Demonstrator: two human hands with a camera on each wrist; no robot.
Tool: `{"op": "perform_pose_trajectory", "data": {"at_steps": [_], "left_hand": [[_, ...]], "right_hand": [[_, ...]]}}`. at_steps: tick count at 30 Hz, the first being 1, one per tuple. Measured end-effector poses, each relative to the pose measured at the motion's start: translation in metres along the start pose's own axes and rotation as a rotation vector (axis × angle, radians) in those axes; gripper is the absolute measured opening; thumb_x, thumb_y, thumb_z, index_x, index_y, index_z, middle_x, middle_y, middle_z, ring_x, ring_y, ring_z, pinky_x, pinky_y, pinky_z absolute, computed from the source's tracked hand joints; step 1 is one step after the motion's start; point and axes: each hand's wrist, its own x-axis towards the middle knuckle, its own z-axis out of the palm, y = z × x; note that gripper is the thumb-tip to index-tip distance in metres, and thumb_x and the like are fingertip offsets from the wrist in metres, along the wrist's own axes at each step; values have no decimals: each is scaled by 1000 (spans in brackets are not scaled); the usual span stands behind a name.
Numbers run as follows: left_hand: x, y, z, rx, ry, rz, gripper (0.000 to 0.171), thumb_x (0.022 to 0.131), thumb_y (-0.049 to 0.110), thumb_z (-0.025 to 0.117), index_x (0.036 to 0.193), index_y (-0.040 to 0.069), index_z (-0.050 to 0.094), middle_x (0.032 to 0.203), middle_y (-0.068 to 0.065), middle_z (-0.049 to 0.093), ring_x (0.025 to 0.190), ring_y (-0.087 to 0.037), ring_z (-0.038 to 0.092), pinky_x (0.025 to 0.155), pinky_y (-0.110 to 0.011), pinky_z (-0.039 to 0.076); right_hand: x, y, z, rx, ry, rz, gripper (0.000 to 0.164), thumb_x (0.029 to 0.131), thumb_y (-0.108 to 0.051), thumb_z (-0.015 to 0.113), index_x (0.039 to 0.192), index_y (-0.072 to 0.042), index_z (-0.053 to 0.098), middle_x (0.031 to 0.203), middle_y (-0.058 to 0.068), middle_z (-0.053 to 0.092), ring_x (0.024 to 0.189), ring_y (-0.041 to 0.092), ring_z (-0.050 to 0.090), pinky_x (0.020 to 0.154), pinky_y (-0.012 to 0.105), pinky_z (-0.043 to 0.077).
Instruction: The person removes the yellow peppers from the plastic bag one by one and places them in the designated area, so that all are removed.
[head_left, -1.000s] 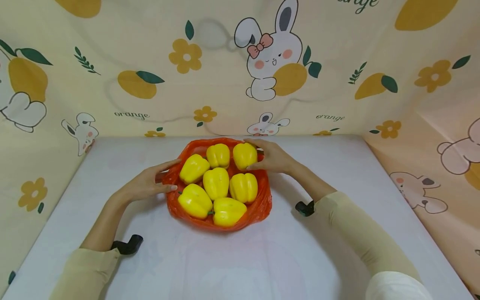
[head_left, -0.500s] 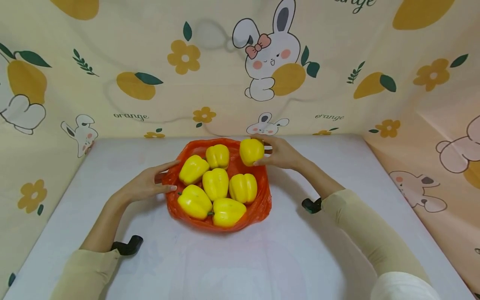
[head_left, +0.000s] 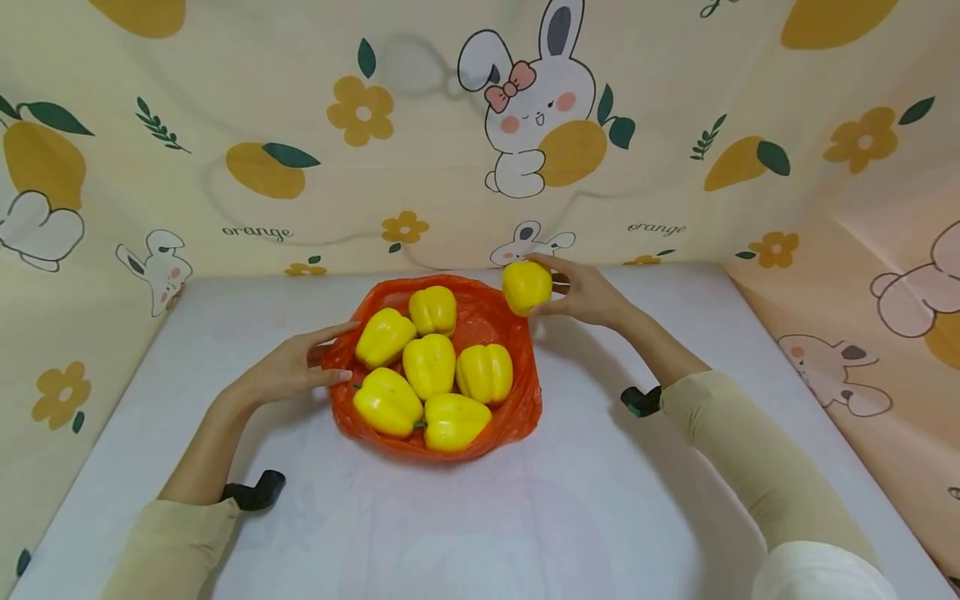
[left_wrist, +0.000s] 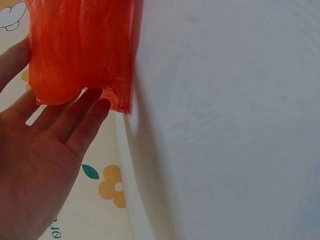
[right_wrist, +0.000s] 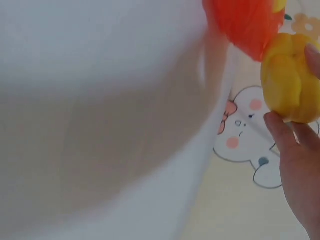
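A red plastic bag (head_left: 523, 408), its mouth wide and its rim rolled out, sits on the table with several yellow bell peppers (head_left: 429, 367) inside. My left hand (head_left: 281, 368) rests against the bag's left side, thumb and fingers spread apart. In the left wrist view its fairly straight fingers touch the red plastic (left_wrist: 80, 50), and some fingertips are hidden by it. My right hand (head_left: 592, 296) holds one yellow bell pepper (head_left: 527, 288) above the bag's far right rim. Seen from the right wrist, thumb and fingers grip this pepper (right_wrist: 282, 82) on opposite sides, apart from the bag.
The white table (head_left: 465, 525) reaches back to an upright cloth (head_left: 420, 183) printed with rabbits and oranges. More of this cloth stands along the left and right sides. A black wrist-camera mount (head_left: 258, 490) juts from the left wrist, another mount (head_left: 641, 401) from the right.
My right hand has lifted one bell pepper out of the bag's far right part and carried it up and to the right. My left hand has stayed at the bag's side.
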Motion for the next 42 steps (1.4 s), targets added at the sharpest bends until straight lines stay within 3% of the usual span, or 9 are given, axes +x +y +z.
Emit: {"op": "perform_pose_trajectory", "data": {"at_steps": [5,8,12,15,24,33,42], "left_hand": [[1,0,-1,4,5,-4,74,91,32,72,155,20,36,157,-16,35,136,-45,39,106,-62,38],[1,1,-1,7,9,-1,73,91,31,72,155,20,37,157,-16,36,136,-43,39,106,-62,37],[1,1,-2,11,10,-5,73,91,32,72,154,19,37,156,-16,36,135,-43,39,106,-63,37],[-1,0,-1,16,12,-15,73,91,33,72,155,20,37,156,-16,36,135,-43,39,106,-63,37],[0,0,0,-4,17,-19,72,91,29,72,154,20,38,156,-15,37,133,-42,42,105,-60,41],[-1,1,-1,-5,10,-3,71,92,27,71,154,17,37,155,-18,37,136,-43,40,106,-61,38],[-1,2,1,-32,0,-16,73,91,28,72,154,19,38,155,-17,37,135,-42,40,105,-61,40]], "right_hand": [[0,7,-9,18,-9,13,85,80,-15,84,153,-19,40,153,7,40,128,34,51,107,46,43],[-4,-1,-14,7,-7,53,84,83,-10,81,154,-13,37,155,12,36,131,40,48,109,50,41],[-2,4,-18,6,24,98,85,83,-9,80,155,-13,34,158,14,32,134,42,44,110,50,39],[2,21,-20,1,43,105,86,83,-13,82,155,-18,35,157,12,34,133,41,45,109,49,41],[1,42,-30,-50,65,182,87,86,-22,80,157,-31,30,159,10,33,134,41,44,108,51,41],[2,61,-40,35,102,192,87,87,-13,78,158,-26,29,160,11,29,139,40,38,112,52,36],[-6,75,-46,27,119,244,88,86,-15,79,158,-27,28,162,9,26,141,41,35,112,54,34]]}}
